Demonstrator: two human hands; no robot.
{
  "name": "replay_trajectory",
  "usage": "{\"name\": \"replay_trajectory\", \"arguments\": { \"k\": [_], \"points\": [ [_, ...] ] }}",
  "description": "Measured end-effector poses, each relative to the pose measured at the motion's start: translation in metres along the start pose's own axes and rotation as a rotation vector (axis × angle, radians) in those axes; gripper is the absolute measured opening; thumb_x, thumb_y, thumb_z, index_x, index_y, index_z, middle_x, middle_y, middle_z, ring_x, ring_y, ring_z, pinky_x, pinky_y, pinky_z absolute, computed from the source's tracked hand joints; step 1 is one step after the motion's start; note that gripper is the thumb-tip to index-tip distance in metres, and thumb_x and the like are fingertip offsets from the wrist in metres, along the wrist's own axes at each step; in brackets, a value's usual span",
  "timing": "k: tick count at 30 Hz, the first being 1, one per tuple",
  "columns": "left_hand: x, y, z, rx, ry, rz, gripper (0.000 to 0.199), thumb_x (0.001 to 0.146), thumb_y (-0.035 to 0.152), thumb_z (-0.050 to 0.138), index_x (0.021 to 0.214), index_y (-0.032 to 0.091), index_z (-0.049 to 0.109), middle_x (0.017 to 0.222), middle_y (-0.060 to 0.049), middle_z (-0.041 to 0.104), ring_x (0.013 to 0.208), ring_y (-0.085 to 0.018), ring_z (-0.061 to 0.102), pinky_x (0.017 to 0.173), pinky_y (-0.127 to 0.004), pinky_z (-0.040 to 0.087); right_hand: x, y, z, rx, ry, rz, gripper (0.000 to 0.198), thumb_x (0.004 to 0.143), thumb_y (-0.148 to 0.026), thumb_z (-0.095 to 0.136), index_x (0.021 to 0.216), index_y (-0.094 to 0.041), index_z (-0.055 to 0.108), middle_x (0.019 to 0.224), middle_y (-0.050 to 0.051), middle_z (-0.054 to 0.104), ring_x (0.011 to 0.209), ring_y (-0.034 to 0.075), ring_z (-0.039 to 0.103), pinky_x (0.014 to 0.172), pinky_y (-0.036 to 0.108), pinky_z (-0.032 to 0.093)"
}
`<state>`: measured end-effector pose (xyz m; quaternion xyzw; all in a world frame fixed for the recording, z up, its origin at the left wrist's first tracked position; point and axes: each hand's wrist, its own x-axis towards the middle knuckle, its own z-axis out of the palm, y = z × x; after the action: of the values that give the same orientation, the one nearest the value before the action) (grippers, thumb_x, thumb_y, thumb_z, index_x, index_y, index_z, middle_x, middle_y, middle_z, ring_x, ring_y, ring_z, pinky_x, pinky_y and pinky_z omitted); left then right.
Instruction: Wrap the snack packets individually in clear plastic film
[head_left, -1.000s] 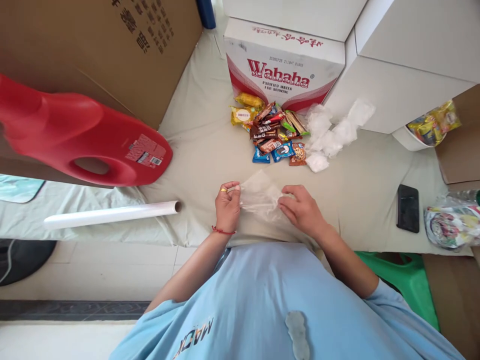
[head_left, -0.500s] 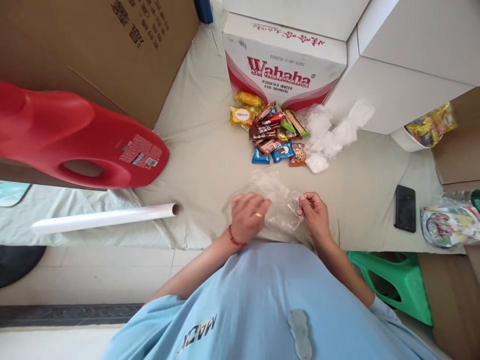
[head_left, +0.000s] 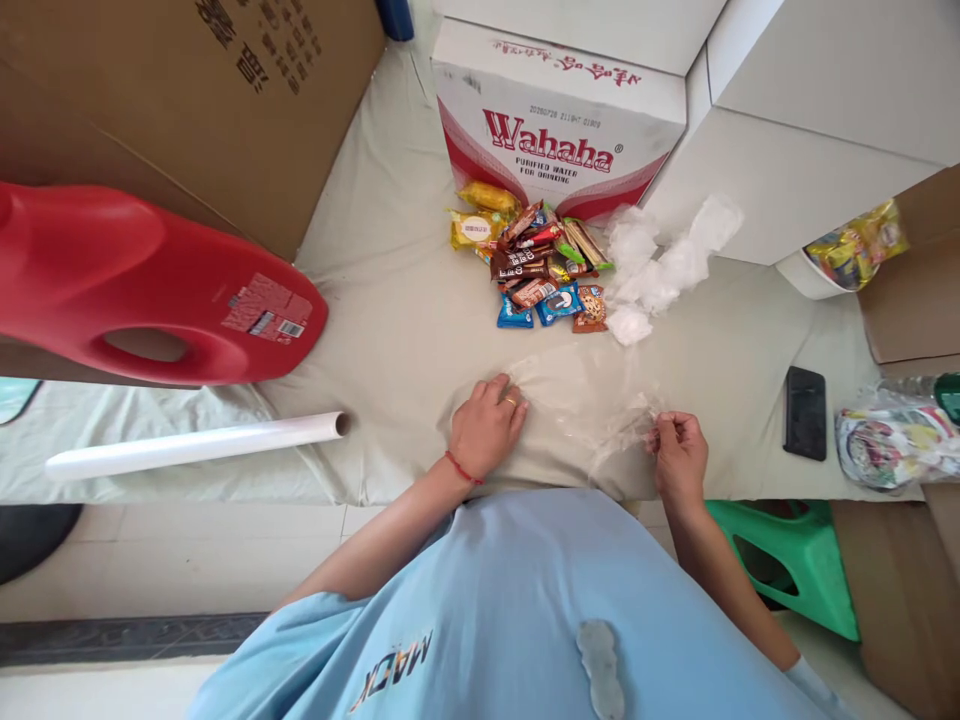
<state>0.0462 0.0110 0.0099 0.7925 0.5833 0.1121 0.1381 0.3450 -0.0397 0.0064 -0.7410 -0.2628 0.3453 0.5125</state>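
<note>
A thin sheet of clear plastic film (head_left: 581, 405) lies stretched across the beige cloth-covered surface (head_left: 397, 300) in front of me. My left hand (head_left: 486, 428) rests flat on the film's left end, fingers spread, pressing it down. My right hand (head_left: 679, 455) pinches the film's right end between thumb and fingers, pulled out to the right. A pile of wrapped snacks (head_left: 529, 262) lies farther back, beside several crumpled white plastic pieces (head_left: 660, 265).
A roll of film (head_left: 191, 445) lies at the left edge, under a red plastic jug (head_left: 142, 290). A Wahaha carton (head_left: 555, 125) and white boxes (head_left: 810, 130) stand behind. A black phone (head_left: 804, 412) and a bag (head_left: 892, 445) lie at right. A green stool (head_left: 795, 560) is below.
The film was bunched between both hands; now my left hand has laid flat on it and my right hand has moved right, drawing the film out wide.
</note>
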Motion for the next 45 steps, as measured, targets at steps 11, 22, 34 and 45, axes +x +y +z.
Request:
{"name": "replay_trajectory", "arguments": {
  "k": [11, 22, 34, 45],
  "points": [
    [0.035, 0.008, -0.006, 0.097, -0.028, 0.268, 0.035, 0.105, 0.017, 0.044, 0.112, 0.021, 0.078, 0.141, -0.014, 0.069, 0.138, -0.031, 0.056, 0.108, -0.052, 0.047, 0.021, 0.000, -0.014, -0.128, 0.000, -0.101, 0.043, 0.084, -0.061, 0.072, 0.095, -0.022, 0.057, 0.066, -0.004, 0.063, 0.057, 0.015, 0.060, 0.061, 0.030, 0.050],
    [-0.003, -0.049, -0.010, -0.014, -0.291, 0.453, 0.065, 0.106, 0.053, 0.048, 0.165, 0.031, 0.036, 0.170, -0.014, 0.041, 0.156, -0.032, 0.043, 0.127, -0.074, -0.004, 0.042, -0.003, -0.001, -0.486, -0.177, -0.366, 0.037, 0.097, -0.058, 0.056, 0.100, -0.022, 0.062, 0.065, -0.003, 0.058, 0.054, 0.015, 0.054, 0.058, 0.030, 0.046],
    [-0.043, -0.045, -0.027, 0.086, -0.318, 0.274, 0.065, 0.100, 0.066, 0.054, 0.159, 0.040, 0.048, 0.176, -0.011, 0.029, 0.160, -0.041, 0.031, 0.121, -0.082, 0.003, 0.051, -0.073, 0.036, -0.627, -0.331, -1.016, 0.026, 0.103, -0.038, 0.057, 0.118, -0.021, 0.070, 0.113, 0.011, 0.072, 0.101, 0.025, 0.066, 0.098, 0.044, 0.052],
    [-0.064, -0.043, -0.040, -0.046, -0.280, 0.138, 0.067, 0.107, 0.062, 0.034, 0.167, 0.032, 0.033, 0.177, -0.016, 0.025, 0.160, -0.039, 0.034, 0.123, -0.077, 0.022, 0.022, -0.080, 0.082, -0.928, -1.031, -1.377, 0.030, 0.101, -0.012, 0.056, 0.117, -0.025, 0.078, 0.102, 0.010, 0.075, 0.127, 0.027, 0.058, 0.124, 0.056, 0.033]
  ]
}}
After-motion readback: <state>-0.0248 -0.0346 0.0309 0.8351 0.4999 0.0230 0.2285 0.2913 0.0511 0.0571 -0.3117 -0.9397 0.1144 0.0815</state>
